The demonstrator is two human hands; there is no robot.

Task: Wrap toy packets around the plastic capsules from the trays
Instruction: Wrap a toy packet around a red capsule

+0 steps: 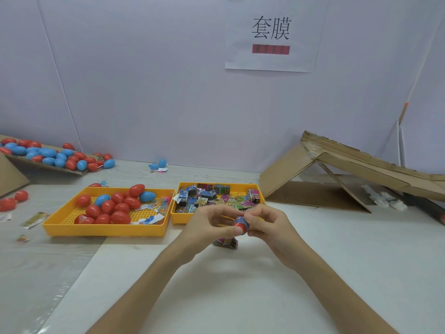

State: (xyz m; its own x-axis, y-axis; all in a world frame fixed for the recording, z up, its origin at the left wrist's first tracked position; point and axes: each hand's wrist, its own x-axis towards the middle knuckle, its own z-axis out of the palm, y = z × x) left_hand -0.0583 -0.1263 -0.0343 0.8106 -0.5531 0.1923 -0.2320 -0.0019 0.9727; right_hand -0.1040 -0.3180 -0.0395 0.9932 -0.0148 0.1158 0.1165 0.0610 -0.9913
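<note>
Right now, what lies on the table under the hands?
A small bundle of printed packets, below the left hand and right hand. Its top is covered by the red capsule they hold.

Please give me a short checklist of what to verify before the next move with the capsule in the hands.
1. Grip: the left hand holds the red capsule: ok.
2. Pinch: the right hand pinches the packet on it: ok.
3. Cover: packet over the whole capsule: not ok, a red end is bare.
4. Stock: spare capsules in the left tray: ok.
5. Stock: spare packets in the right tray: ok.
6. Packet seam straight: cannot tell.
</note>
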